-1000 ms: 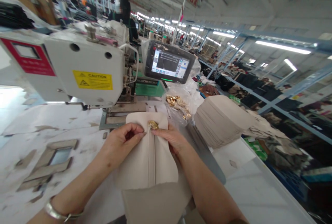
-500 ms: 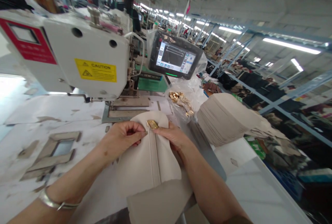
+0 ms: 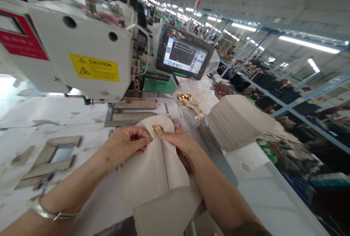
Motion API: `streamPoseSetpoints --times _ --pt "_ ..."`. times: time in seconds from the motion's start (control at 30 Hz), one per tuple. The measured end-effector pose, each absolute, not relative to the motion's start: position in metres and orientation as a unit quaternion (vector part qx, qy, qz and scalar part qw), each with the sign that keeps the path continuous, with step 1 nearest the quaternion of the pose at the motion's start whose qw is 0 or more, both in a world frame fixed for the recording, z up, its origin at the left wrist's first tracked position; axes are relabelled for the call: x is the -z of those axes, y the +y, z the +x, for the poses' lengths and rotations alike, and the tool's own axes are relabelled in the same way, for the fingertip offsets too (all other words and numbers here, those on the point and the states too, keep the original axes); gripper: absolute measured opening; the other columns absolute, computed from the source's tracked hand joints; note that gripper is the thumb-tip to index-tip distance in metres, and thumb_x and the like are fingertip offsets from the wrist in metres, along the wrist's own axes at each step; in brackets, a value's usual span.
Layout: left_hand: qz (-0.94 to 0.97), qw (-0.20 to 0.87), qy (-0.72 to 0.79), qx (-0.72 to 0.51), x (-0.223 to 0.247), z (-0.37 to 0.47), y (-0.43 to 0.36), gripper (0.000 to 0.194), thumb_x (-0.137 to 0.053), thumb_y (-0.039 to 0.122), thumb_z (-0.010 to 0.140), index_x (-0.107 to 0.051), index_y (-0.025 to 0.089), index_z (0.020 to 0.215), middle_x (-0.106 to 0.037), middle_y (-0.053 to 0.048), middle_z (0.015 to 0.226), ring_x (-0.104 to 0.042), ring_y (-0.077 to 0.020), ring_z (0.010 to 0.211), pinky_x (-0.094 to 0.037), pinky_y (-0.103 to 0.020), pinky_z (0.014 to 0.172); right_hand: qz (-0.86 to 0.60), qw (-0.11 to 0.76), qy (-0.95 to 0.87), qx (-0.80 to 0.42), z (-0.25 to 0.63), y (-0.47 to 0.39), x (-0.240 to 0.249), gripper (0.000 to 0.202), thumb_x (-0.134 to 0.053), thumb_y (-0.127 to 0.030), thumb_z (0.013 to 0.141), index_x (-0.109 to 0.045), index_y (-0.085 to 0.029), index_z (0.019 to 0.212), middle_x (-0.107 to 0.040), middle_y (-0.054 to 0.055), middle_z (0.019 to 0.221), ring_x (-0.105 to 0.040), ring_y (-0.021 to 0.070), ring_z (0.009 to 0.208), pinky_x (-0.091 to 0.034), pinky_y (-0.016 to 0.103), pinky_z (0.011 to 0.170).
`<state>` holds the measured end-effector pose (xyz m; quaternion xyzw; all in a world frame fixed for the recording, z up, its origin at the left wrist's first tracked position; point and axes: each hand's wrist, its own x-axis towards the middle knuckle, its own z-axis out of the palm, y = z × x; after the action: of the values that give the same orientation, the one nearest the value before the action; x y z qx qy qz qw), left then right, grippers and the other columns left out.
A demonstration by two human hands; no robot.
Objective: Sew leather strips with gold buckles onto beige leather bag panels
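Observation:
A beige piece (image 3: 142, 177) with a raised strip down its middle lies under both hands. A gold metal buckle (image 3: 158, 130) sits at the strip's upper end. My left hand (image 3: 128, 143) pinches the piece just left of the buckle, thumb and forefinger pressed together. From the right, my right hand (image 3: 182, 141) grips the piece, its thumb against the buckle's lower right edge and its other fingers hidden underneath.
A white machine with a caution label (image 3: 94, 67) stands at the left, its metal frame (image 3: 109, 116) beyond my hands. Behind are a lit screen (image 3: 183, 55) and a bag of gold pieces (image 3: 191, 106). Stacked beige pieces (image 3: 235, 126) stand right; a cardboard frame (image 3: 38, 170) lies left.
The view has shifted slightly. The buckle has turned a little and shows more of its flat face. Both hands keep their hold on the beige piece.

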<state>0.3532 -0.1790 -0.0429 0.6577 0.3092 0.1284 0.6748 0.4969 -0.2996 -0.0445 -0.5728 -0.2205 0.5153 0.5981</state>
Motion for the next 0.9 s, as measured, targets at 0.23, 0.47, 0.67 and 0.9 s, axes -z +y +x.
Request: streamPoseSetpoints --times 0.23,0.47,0.67,0.9 --pt "0.658 0.667 0.331 -0.112 0.048 0.352 -0.178 0.029 -0.08 0.044 0.051 -0.071 0.019 0.063 -0.065 0.002 0.053 -0.057 -0.0105 0.05 -0.051 -0.024 0.054 -0.586 0.577 -0.229 -0.521 0.495 -0.297 0.062 0.059 -0.091 -0.051 0.053 -0.074 -0.018 0.1 -0.075 0.007 0.087 -0.068 0.0219 0.071 -0.054 0.033 0.069" --pt "0.655 0.698 0.28 -0.072 0.048 0.348 -0.171 0.033 -0.081 0.048 0.052 -0.073 0.02 0.067 -0.067 0.001 0.058 -0.059 -0.0121 0.053 -0.056 -0.027 0.058 -0.567 0.587 -0.221 -0.534 0.494 -0.295 0.056 0.06 -0.094 -0.046 0.048 -0.073 -0.019 0.097 -0.074 0.004 0.084 -0.066 0.0204 0.072 -0.055 0.034 0.074" --pt "0.681 0.673 0.276 -0.083 0.05 0.352 -0.172 0.031 -0.077 0.049 0.054 -0.071 0.02 0.066 -0.065 0.001 0.056 -0.058 -0.0115 0.052 -0.052 -0.025 0.057 -0.568 0.588 -0.211 -0.536 0.493 -0.297 0.045 0.056 -0.095 -0.045 0.046 -0.072 -0.018 0.089 -0.072 0.002 0.079 -0.063 0.0185 0.067 -0.054 0.033 0.072" --pt "0.684 0.666 0.287 -0.076 0.05 0.353 -0.171 0.032 -0.075 0.049 0.051 -0.071 0.02 0.066 -0.065 0.002 0.055 -0.058 -0.0119 0.052 -0.051 -0.026 0.057 -0.567 0.582 -0.217 -0.54 0.493 -0.297 0.048 0.054 -0.094 -0.046 0.046 -0.072 -0.019 0.088 -0.072 0.001 0.077 -0.062 0.0172 0.064 -0.052 0.029 0.065"
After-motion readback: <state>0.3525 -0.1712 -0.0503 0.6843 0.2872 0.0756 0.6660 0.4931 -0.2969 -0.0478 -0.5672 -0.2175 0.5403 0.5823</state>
